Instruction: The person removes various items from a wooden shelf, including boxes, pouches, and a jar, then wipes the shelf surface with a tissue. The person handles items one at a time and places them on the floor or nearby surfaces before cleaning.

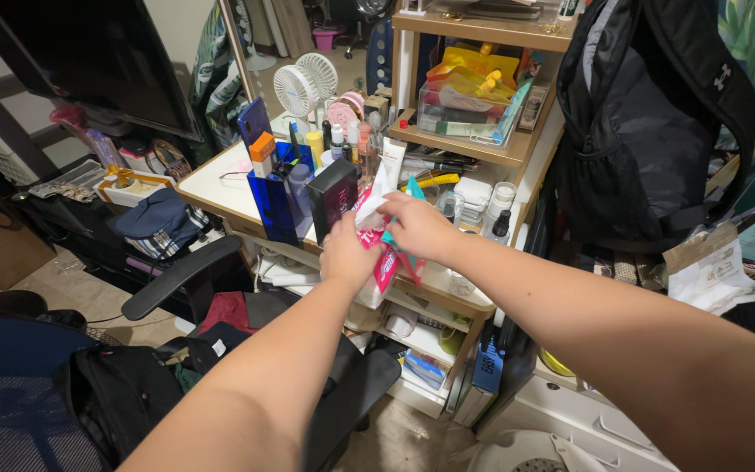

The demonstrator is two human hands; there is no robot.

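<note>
Cluttered desk at the front edge: left hand closed around a pink-and-white packet, right hand pinching its white top (fingers curled), black box just beside.

Two small white fans; one black backpack; one blue organiser; one office chair.

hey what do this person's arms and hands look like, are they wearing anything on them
Both forearms are bare with no sleeves in view. The left hand and right hand wear no gloves, and no watch, bracelet or ring shows on either. No markings are visible.
</note>
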